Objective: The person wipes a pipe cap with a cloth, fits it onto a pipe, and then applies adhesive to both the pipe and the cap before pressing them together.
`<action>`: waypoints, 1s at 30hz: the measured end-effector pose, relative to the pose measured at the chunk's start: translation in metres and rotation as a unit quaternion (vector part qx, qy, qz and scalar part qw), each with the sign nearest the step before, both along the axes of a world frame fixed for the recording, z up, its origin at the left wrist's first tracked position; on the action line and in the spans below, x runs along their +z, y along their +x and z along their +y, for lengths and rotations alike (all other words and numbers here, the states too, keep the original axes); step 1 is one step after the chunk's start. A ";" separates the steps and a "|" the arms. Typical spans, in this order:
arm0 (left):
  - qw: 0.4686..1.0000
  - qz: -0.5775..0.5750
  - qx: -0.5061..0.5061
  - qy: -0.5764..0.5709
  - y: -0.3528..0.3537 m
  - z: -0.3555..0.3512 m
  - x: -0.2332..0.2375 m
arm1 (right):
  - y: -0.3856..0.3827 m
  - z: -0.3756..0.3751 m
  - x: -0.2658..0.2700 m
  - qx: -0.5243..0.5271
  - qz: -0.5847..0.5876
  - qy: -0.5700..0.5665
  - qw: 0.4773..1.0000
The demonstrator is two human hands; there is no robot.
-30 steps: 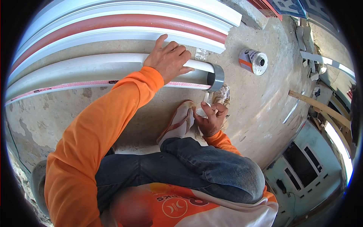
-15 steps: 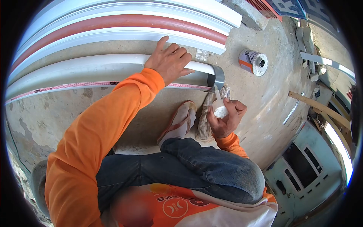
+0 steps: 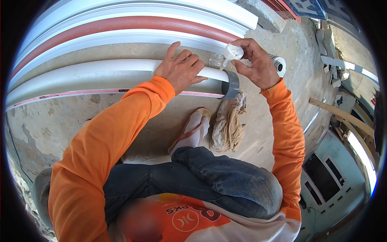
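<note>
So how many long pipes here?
4: white pipe with grey end cap under left hand; behind it nearer white pipe, red-brown pipe, farthest white pipe. More may be hidden.

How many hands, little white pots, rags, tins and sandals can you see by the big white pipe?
Hands: 2, the left hand on the big white pipe and the right hand
Little white pot: 1, pinched in the right hand
Rag: 1
Tin: 1
Sandal: 1
Total: 6

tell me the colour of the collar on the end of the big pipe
Dark grey collar on the white pipe; it shows best in the head view.
</note>
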State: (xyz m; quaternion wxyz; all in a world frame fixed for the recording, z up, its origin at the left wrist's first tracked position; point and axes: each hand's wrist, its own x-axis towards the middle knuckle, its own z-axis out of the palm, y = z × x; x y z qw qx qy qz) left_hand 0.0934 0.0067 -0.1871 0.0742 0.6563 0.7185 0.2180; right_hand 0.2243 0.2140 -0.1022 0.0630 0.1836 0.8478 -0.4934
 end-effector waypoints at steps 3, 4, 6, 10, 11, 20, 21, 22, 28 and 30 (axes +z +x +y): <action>1.000 0.001 0.000 -0.002 0.001 -0.001 0.001 | -0.018 -0.004 -0.017 0.077 -0.103 -0.040 0.991; 1.000 0.001 -0.002 -0.002 0.000 -0.001 0.001 | -0.021 -0.004 -0.022 0.074 -0.102 -0.040 0.991; 1.000 0.005 0.003 0.013 0.001 -0.001 0.001 | -0.024 -0.003 -0.031 0.129 -0.171 -0.033 0.976; 1.000 0.007 0.005 0.014 0.001 -0.001 0.002 | -0.022 0.011 -0.027 0.089 -0.203 -0.049 0.974; 1.000 0.008 0.004 0.012 0.001 -0.001 0.002 | -0.020 0.014 -0.026 0.069 -0.194 -0.065 0.976; 1.000 -0.008 -0.015 -0.007 0.000 -0.002 -0.002 | -0.026 0.018 0.002 0.042 -0.201 -0.105 0.973; 1.000 -0.015 -0.015 -0.009 0.000 -0.001 -0.002 | -0.027 0.018 0.003 0.019 -0.191 -0.113 0.975; 1.000 -0.015 -0.015 -0.009 0.000 -0.001 -0.002 | -0.026 0.018 -0.002 0.018 -0.191 -0.112 0.975; 1.000 -0.011 -0.018 -0.014 0.000 -0.001 0.000 | -0.025 0.004 -0.010 0.116 -0.179 0.033 0.976; 1.000 -0.015 -0.017 -0.012 0.000 -0.002 -0.001 | -0.028 0.005 0.006 0.110 -0.189 0.031 0.975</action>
